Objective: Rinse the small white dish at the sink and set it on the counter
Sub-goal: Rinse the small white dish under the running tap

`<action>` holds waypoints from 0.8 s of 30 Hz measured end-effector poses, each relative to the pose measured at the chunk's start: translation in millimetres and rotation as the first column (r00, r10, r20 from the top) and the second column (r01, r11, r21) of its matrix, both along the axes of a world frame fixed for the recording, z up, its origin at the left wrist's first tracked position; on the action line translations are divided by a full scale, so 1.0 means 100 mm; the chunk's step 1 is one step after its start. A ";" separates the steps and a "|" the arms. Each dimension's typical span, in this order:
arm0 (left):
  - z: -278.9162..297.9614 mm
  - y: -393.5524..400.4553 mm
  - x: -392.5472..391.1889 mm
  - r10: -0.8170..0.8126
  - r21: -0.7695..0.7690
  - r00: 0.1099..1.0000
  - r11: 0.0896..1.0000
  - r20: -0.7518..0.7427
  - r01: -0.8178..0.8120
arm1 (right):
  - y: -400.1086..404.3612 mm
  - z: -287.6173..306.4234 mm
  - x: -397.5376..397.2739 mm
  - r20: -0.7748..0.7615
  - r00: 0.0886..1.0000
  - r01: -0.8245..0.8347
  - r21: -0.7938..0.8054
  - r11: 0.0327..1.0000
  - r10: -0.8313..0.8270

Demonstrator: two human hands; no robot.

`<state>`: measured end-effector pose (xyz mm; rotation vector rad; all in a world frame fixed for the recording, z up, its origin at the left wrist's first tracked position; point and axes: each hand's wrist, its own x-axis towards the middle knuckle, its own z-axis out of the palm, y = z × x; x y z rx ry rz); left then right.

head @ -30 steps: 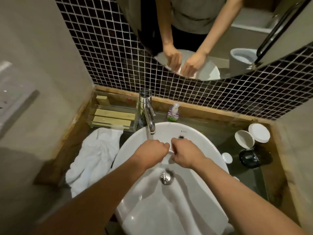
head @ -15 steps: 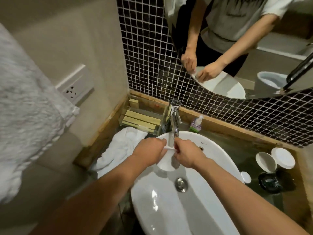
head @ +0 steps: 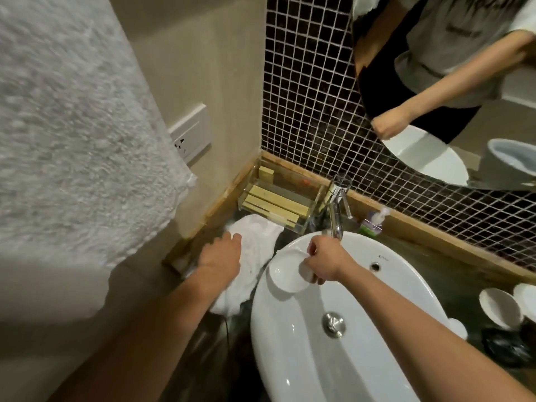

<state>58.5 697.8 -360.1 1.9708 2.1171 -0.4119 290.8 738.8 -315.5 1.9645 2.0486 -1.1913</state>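
While the right hand (head: 324,264) pinches the dish (head: 287,274) by its right edge, the dish sits tilted over the left rim of the sink (head: 391,288), just below and left of the tap (head: 336,219). Its hollow faces up and toward the camera. The left hand (head: 222,256) lies palm down, fingers loosely spread and gripping nothing, on the towel (head: 255,256) bunched on the desk (head: 452,274) left of the sink. Behind the towel stands a clear tray (head: 278,203) with wooden slats, against the corner of the wall. A small pump bottle (head: 372,223) stands just right of the tap. At the far right of the desk are two white bowls (head: 500,307) beside a dark object I cannot make out. The drain (head: 333,323) shows in the basin's middle. A mirror (head: 435,82) above the tiled wall reflects one arm and the sink's rim.
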 end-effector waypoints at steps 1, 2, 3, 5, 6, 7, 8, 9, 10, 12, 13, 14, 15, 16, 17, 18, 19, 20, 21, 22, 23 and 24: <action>0.00 0.00 0.00 -0.001 0.009 1.000 1.000 0.020 0.001 | 0.00 -0.01 -0.01 -0.013 1.000 0.020 -0.019 1.000 -0.020; 0.00 0.00 0.01 -0.007 0.030 0.999 1.000 0.043 0.006 | 0.01 -0.01 -0.01 -0.027 0.999 0.042 -0.042 0.998 -0.043; 0.03 0.00 0.03 -0.013 0.056 0.997 0.998 0.078 0.009 | 0.01 -0.01 -0.01 -0.040 0.997 0.062 -0.066 0.996 -0.065; 0.14 0.02 0.11 -0.029 0.118 0.983 0.993 0.182 0.008 | 0.02 0.00 -0.01 -0.062 0.992 0.102 -0.103 0.989 -0.109; 0.22 0.04 0.16 -0.044 0.154 0.969 0.988 0.244 0.006 | 0.03 0.01 0.00 -0.070 0.989 0.123 -0.119 0.985 -0.131; 0.29 0.05 0.22 -0.062 0.189 0.951 0.982 0.303 0.004 | 0.04 0.02 0.00 -0.077 0.985 0.140 -0.134 0.981 -0.151; 0.37 0.06 0.29 -0.083 0.219 0.931 0.976 0.355 0.003 | 0.06 0.04 0.00 -0.082 0.983 0.153 -0.148 0.977 -0.166; 0.44 0.07 0.36 -0.102 0.241 0.913 0.970 0.396 0.004 | 0.07 0.05 0.00 -0.089 0.980 0.164 -0.160 0.973 -0.180; 0.49 0.07 0.44 -0.116 0.257 0.896 0.966 0.428 0.002 | 0.07 0.06 -0.01 -0.097 0.976 0.178 -0.169 0.969 -0.196; 0.52 0.05 0.57 -0.129 0.278 0.871 0.961 0.474 -0.009 | 0.09 0.07 -0.01 -0.115 0.966 0.213 -0.163 0.963 -0.233; 0.51 0.04 0.63 -0.136 0.284 0.863 0.959 0.486 -0.008 | 0.09 0.06 0.00 -0.123 0.960 0.233 -0.150 0.961 -0.252; 0.48 0.01 0.68 -0.144 0.285 0.860 0.959 0.490 -0.001 | 0.09 0.05 0.00 -0.132 0.953 0.255 -0.136 0.957 -0.272; 0.45 -0.01 0.73 -0.152 0.282 0.859 0.959 0.489 0.009 | 0.09 0.04 0.01 -0.145 0.946 0.274 -0.124 0.954 -0.291; 0.42 -0.04 0.77 -0.159 0.280 0.859 0.960 0.487 0.019 | 0.08 0.02 0.01 -0.157 0.939 0.290 -0.110 0.951 -0.305; 0.39 -0.06 0.80 -0.165 0.277 0.858 0.960 0.486 0.028 | 0.07 0.00 0.02 -0.164 0.934 0.305 -0.095 0.948 -0.317; 0.37 -0.07 0.82 -0.168 0.276 0.857 0.961 0.487 0.032 | 0.06 -0.02 0.03 -0.169 0.929 0.319 -0.083 0.944 -0.329; 0.35 -0.08 0.83 -0.172 0.275 0.855 0.961 0.489 0.036 | 0.05 -0.04 0.05 -0.173 0.924 0.333 -0.079 0.939 -0.342; 0.32 -0.09 0.83 -0.189 0.279 0.853 0.959 0.486 0.054 | 0.05 -0.05 0.07 -0.176 0.918 0.345 -0.081 0.935 -0.355; 0.29 -0.09 0.82 -0.228 0.288 0.852 0.953 0.471 0.096 | 0.04 -0.06 0.09 -0.179 0.913 0.355 -0.086 0.931 -0.365; 0.26 -0.10 0.80 -0.281 0.297 0.850 0.942 0.445 0.156 | 0.04 -0.07 0.11 -0.182 0.908 0.365 -0.093 0.926 -0.376; 0.23 -0.10 0.78 -0.334 0.303 0.844 0.928 0.419 0.217 | 0.04 -0.08 0.13 -0.184 0.903 0.376 -0.098 0.921 -0.388; 0.19 -0.10 0.77 -0.374 0.307 0.838 0.915 0.399 0.262 | 0.04 -0.09 0.15 -0.186 0.899 0.384 -0.100 0.918 -0.397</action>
